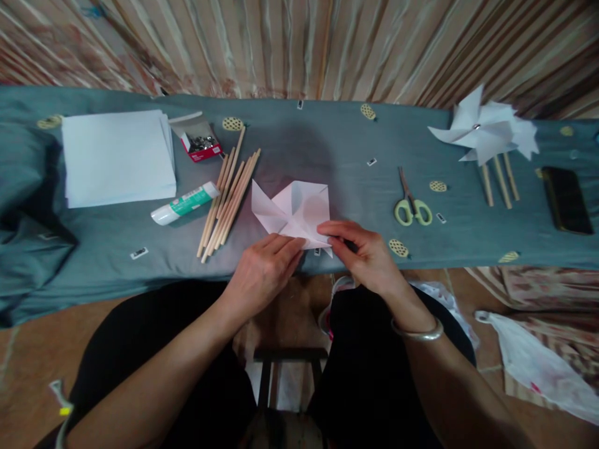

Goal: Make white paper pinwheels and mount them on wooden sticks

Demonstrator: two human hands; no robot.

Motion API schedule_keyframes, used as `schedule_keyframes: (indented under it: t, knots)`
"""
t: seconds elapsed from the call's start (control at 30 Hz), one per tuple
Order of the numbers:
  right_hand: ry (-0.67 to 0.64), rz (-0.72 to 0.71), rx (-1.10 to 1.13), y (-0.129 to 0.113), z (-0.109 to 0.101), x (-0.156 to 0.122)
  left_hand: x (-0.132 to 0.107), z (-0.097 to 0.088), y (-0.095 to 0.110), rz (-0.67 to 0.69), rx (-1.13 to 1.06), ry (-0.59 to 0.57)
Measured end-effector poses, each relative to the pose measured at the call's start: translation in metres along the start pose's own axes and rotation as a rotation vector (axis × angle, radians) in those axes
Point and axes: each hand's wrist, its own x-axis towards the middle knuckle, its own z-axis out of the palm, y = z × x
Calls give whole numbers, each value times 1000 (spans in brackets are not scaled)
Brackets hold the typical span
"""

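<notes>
A partly folded white paper square point(294, 210) lies on the blue-grey cloth point(327, 156) near the front edge of the table. My left hand point(262, 271) rests with its fingers together on the paper's near edge. My right hand point(362, 249) pinches the paper's near right corner between thumb and fingers. A silver bangle sits on my right wrist.
A stack of white sheets point(116, 156), a red box of pins point(199, 140), a glue tube point(185, 203) and several wooden sticks point(229, 193) lie left. Yellow-handled scissors point(412, 202), finished paper pinwheels point(486, 134) and a black phone point(567, 199) lie right. A plastic bag point(538, 362) is on the floor.
</notes>
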Motion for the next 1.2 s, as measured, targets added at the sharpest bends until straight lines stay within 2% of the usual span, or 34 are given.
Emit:
schedule_keyframes:
  t: [0.17,0.37,0.5,0.8,1.2]
  knots:
    - [11,29,93,-4,10,8,-4,-2,-2,-33,-37,11]
    - [49,70,63,-5,20,19,-7,-5,-1,-70,-77,5]
    - [64,31,-9,-7,25,22,-11,-7,-1,-44,-127,-58]
    - [86,-30,-205,-14,29,22,-11,-7,-2,-87,-156,-26]
    - [93,-73,-241,-13,31,19,-10,-5,-5,-104,-156,-41]
